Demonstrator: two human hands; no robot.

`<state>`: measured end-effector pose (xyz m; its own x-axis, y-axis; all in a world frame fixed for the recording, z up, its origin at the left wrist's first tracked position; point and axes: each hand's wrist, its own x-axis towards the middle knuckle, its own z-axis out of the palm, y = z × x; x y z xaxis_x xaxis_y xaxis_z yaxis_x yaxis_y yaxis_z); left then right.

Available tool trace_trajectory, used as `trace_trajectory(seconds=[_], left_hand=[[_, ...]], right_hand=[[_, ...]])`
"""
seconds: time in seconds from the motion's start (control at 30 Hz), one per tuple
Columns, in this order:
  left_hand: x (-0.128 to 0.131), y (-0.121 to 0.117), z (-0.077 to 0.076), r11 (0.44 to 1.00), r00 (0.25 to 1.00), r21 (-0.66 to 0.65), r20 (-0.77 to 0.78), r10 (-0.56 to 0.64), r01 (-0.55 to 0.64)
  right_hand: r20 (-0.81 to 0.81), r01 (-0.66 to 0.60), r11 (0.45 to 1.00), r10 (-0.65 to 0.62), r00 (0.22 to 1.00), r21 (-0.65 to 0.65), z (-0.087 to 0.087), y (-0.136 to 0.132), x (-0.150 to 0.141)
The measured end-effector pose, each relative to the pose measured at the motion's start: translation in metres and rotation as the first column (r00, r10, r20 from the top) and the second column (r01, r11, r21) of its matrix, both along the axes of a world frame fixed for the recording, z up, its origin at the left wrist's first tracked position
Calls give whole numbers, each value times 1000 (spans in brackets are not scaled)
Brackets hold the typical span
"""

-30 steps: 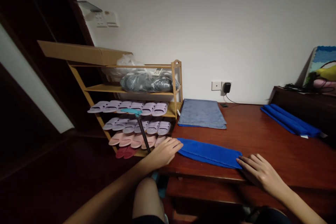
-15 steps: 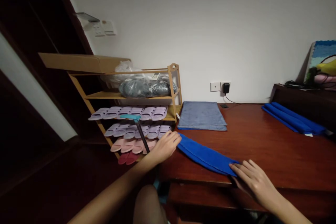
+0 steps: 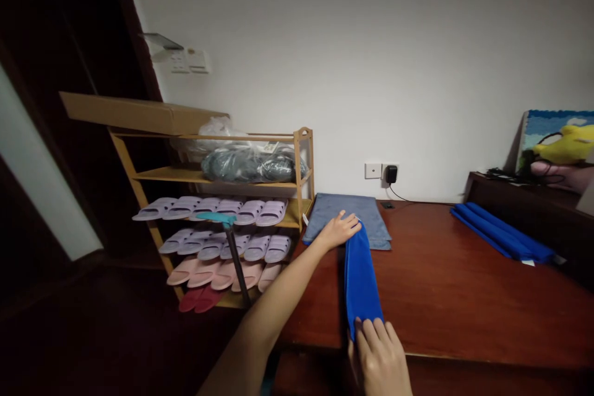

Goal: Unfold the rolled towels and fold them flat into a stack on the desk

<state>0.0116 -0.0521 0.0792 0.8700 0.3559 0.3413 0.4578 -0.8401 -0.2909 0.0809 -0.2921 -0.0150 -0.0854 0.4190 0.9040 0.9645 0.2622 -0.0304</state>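
A bright blue folded towel [image 3: 359, 278] lies on the dark red wooden table [image 3: 455, 297], running away from me as a long narrow strip. My left hand [image 3: 341, 230] holds its far end, fingers closed on the cloth, just over the grey-blue folded towel [image 3: 366, 213] at the table's back left corner. My right hand [image 3: 380, 356] grips the near end at the table's front edge, fingers on top of the cloth.
A bamboo shoe rack [image 3: 232, 223] with several lilac and pink slippers stands left of the table, a cardboard box [image 3: 134, 112] on top. A dark handle with a teal head [image 3: 232, 247] leans before it. More blue towels [image 3: 501, 232] lie at the right. A wall socket with charger [image 3: 391, 173] is behind.
The blue towel has been turned from lying across the table's front edge to pointing away from me. My left hand moved far back with one end; my right hand moved left and nearer.
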Motion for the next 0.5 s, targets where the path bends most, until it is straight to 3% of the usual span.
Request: trace_trajectory(seconds=[0.13, 0.27, 0.33, 0.4, 0.5], left_hand=[[-4, 7, -20, 995, 999, -89, -14, 35, -36], [-18, 5, -27, 983, 996, -164, -2, 87, -86], [-27, -1, -25, 965, 987, -228, 58, 148, -131], [-37, -12, -22, 927, 951, -330, 181, 250, -180], [-51, -35, -20, 876, 882, -445, 317, 349, -186]], right_hand=[[-57, -7, 989, -1, 998, -150, 1, 1, 1], [-334, -275, 943, 202, 921, -189, 10, -3, 19], [-532, -393, 889, 220, 818, -236, 13, -5, 30], [-706, -491, 812, 144, 693, -317, 14, -6, 42], [-804, -615, 681, 64, 591, -397, 21, -11, 55]])
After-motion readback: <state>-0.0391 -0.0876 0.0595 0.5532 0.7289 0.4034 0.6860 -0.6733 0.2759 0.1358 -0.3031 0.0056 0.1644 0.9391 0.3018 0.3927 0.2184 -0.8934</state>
